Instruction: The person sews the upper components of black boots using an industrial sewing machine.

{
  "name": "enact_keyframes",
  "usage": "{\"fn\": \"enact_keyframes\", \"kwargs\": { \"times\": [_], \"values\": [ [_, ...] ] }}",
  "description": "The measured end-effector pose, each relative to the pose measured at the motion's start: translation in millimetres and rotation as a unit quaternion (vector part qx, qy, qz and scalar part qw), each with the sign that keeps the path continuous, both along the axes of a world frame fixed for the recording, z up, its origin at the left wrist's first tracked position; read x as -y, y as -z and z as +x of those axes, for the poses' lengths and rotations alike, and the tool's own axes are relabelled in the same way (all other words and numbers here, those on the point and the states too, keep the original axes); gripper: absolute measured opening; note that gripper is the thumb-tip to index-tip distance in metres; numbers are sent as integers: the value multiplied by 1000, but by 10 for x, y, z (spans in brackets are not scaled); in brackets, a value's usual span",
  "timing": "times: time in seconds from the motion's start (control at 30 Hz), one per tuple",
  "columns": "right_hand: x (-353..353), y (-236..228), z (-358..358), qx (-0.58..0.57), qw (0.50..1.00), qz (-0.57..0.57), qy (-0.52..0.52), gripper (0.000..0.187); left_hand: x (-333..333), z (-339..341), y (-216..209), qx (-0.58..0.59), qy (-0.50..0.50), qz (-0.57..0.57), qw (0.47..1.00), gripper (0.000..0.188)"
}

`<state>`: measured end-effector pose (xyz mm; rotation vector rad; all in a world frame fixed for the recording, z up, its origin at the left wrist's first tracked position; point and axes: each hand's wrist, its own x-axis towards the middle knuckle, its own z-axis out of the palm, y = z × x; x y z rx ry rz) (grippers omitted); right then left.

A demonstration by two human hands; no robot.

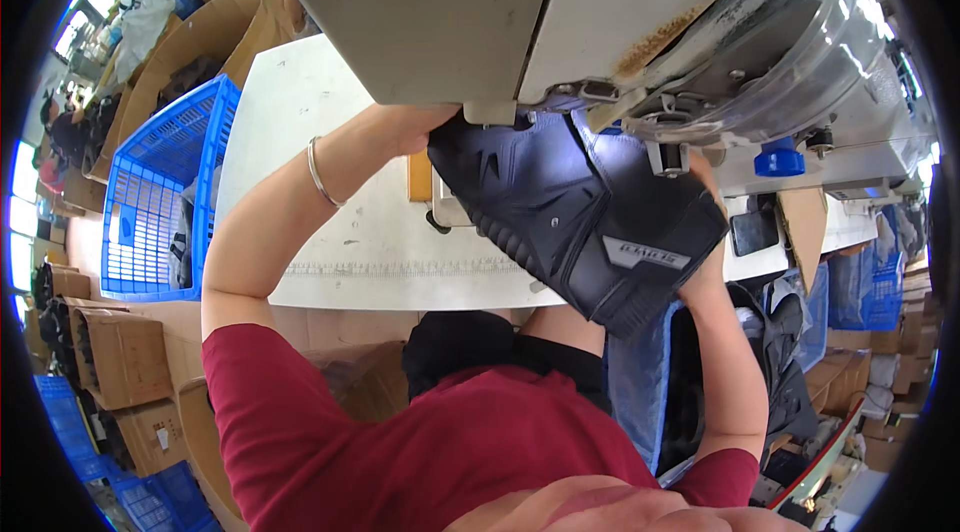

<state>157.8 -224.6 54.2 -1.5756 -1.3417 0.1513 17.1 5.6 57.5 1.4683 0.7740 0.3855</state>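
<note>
Stage of work: partway, judging by how things lay; the black panelled piece [555,222], perhaps a shoe or boot upper, already had its panels joined and one pale patch [645,254] on it, and was set at the machine. How much stitching was left could not be told, and no finished stack could be made out.
Machine: one, its large pale body [430,22] at the far side, apparently an industrial sewing machine, with a rusty spot on the casing.
Counter: one white counter [290,132], with a ruler strip [420,269] along its near edge.
Cardboard boxes: several at the left, one brown box [125,357] standing nearest; they overlapped too much for a sure count.
Blue basket: one [215,132] just beside the counter's left edge, with dark items inside; more blue containers lay beyond, not countable.
Black piece: one, tilted over the counter, its far edge beneath the machine head.
Hands: two; the right hand [705,272] grasped the piece's right edge, while the left hand [415,130] was at its far left corner, fingers hidden, so their grip could not be told.
Phone-like device: one [755,232], dark, at the right.
Blue knob: one [780,159], on the machine's right.
Bracelet: one [318,172], on the left wrist.
</note>
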Motion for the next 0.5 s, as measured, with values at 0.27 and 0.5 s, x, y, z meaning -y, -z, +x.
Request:
{"fn": "enact_keyframes", "kwargs": {
  "times": [0.27, 0.5],
  "values": [
    [-91, -163, 122, 52, 998, -21, -18, 44, -152, -62, -1, 54, 51, -149, 986, 39],
    [-57, -32, 450, -38, 991, -104, 69, 40, -190, -23, 127, 60, 62, -145, 986, 37]
  ]
}}
